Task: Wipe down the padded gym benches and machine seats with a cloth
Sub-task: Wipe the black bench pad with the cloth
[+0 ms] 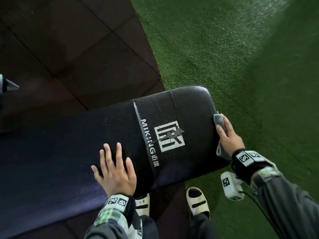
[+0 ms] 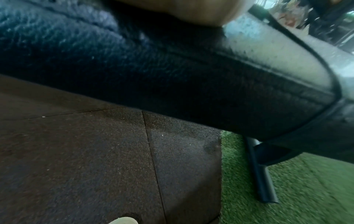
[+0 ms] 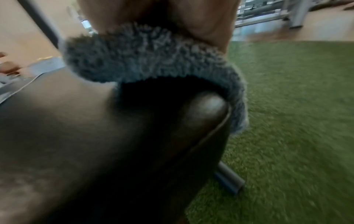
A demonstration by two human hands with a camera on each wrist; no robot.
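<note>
A black padded bench [image 1: 120,126] with a white logo runs across the head view, water drops beading on its surface. My left hand [image 1: 114,163] lies flat on the pad with its fingers spread; in the left wrist view only the palm [image 2: 182,10] shows above the pad's side [image 2: 134,68]. At the pad's right end my right hand [image 1: 226,133] grips a grey fluffy cloth [image 1: 220,119] folded over the rounded edge. In the right wrist view the cloth [image 3: 145,60] is pressed between my right hand [image 3: 172,13] and the pad [image 3: 95,136].
Green artificial turf [image 1: 224,49] lies beyond and right of the bench, dark rubber floor tiles [image 1: 60,49] to the left. A dark tubular bench foot [image 2: 262,174] rests on the turf. My feet in pale sandals [image 1: 198,200] stand beside the bench's near side.
</note>
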